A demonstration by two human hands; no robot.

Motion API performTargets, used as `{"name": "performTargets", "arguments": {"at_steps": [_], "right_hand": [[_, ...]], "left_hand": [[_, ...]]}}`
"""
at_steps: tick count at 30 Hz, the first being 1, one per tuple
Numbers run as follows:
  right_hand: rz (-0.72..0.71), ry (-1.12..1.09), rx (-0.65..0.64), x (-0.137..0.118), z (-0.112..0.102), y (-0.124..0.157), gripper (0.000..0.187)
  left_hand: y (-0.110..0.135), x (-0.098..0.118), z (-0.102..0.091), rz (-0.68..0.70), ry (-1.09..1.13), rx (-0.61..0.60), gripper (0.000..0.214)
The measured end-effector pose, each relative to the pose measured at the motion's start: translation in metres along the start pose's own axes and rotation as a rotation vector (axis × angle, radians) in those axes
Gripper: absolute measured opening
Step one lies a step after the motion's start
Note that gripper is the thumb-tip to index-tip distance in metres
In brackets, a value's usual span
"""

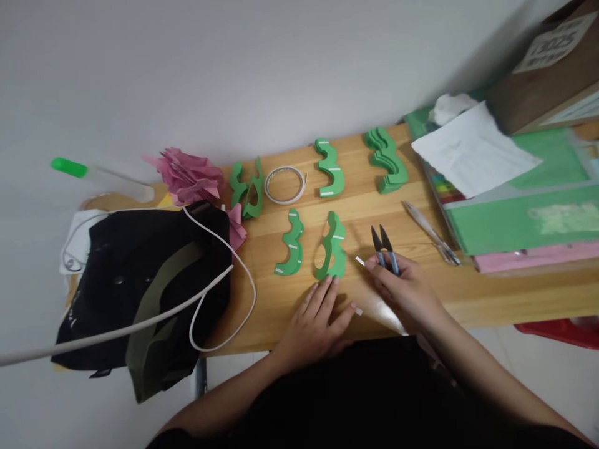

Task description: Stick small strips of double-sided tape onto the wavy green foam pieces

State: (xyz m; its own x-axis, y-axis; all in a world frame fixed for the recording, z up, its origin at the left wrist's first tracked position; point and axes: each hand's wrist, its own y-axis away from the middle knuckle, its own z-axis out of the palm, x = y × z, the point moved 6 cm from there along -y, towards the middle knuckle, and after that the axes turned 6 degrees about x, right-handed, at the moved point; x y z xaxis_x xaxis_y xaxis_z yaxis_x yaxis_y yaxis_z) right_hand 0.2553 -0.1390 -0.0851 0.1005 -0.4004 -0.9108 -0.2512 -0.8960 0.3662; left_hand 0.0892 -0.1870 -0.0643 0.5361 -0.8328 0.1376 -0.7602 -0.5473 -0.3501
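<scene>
My left hand (318,318) lies flat on the wooden table (412,299), fingers stretched out, with the fingertips touching the lower end of a green wavy foam shape (331,247). My right hand (406,288) is closed around small blue-handled snips (384,246), blades pointing away from me, and pinches a small white strip (360,261) at its fingertips. Another small white strip (358,310) lies by my left thumb. More green shapes lie nearby: one (292,243) to the left, one (330,168) behind, and a stack (387,159) further right.
A roll of white tape (284,185) and folded pink paper (187,176) sit at the back. A black bag (140,287) with a white cable (219,274) fills the left. A clear pen (431,233), coloured sheets (519,218), white paper (472,149) and a cardboard box (547,68) are at the right.
</scene>
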Motion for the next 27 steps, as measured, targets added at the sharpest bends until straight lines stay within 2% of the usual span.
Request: {"name": "performTargets", "arguments": {"at_steps": [3,6,11,15,21,27], "right_hand": [[0.062,-0.035,0.011,0.004,0.0,0.001,0.033],[0.062,-0.032,0.015,0.005,0.001,0.002,0.031],[0.012,0.01,0.039,0.002,0.0,0.001,0.029],[-0.01,0.105,0.0,-0.004,0.004,0.002,0.03],[-0.184,0.29,0.021,-0.015,0.002,0.001,0.028],[-0.203,0.269,-0.053,-0.017,0.002,-0.002,0.028]], "left_hand": [[0.001,0.0,0.001,-0.008,0.009,-0.005,0.051],[0.001,0.0,0.0,-0.006,0.013,0.001,0.052],[0.0,-0.001,0.0,-0.009,0.01,-0.007,0.052],[0.001,-0.001,0.001,-0.008,0.019,-0.011,0.053],[0.003,-0.001,0.003,-0.004,-0.005,-0.017,0.054],[0.004,-0.001,0.004,0.0,-0.035,0.047,0.052]]}}
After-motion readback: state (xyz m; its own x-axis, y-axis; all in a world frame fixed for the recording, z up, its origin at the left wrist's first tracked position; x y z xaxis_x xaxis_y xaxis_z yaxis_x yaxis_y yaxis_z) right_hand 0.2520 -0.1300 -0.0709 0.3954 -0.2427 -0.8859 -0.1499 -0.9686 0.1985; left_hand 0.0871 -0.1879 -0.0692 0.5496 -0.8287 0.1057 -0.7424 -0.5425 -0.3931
